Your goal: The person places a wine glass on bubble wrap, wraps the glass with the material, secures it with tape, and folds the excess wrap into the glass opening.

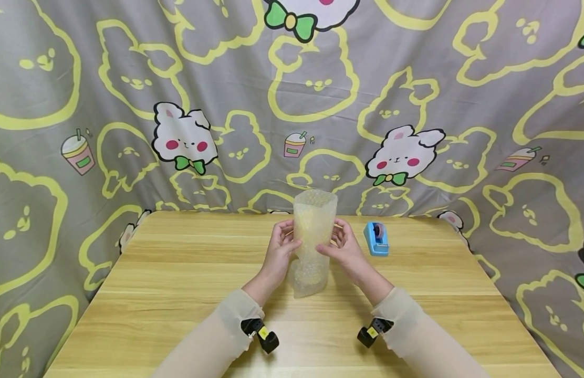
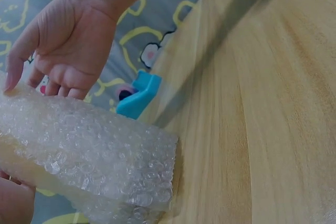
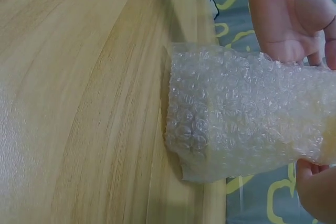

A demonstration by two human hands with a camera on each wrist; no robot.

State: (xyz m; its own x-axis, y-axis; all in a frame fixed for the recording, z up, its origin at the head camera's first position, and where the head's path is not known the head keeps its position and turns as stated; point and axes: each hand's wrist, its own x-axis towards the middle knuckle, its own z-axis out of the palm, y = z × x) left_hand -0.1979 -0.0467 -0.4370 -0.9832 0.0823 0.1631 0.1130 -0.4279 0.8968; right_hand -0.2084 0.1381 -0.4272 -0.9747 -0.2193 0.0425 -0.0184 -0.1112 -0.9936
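Note:
A tube-like roll of bubble wrap [image 1: 313, 226] stands upright over the middle of the table, with something yellowish showing faintly through its layers. My left hand [image 1: 279, 252] grips its left side, thumb in front and fingers behind. On the opposite side my right hand [image 1: 345, 249] holds it the same way. In the left wrist view the bubble wrap [image 2: 100, 145] ends in a loose lower edge near the wood. The right wrist view shows the bubble wrap [image 3: 236, 114] between both hands. What lies inside cannot be made out.
A blue tape dispenser [image 1: 377, 240] with a roll of tape stands to the right, beyond my right hand. The wooden table [image 1: 188, 283] reaches back to a grey patterned curtain [image 1: 244, 94]. Black wrist cameras sit on both sleeves.

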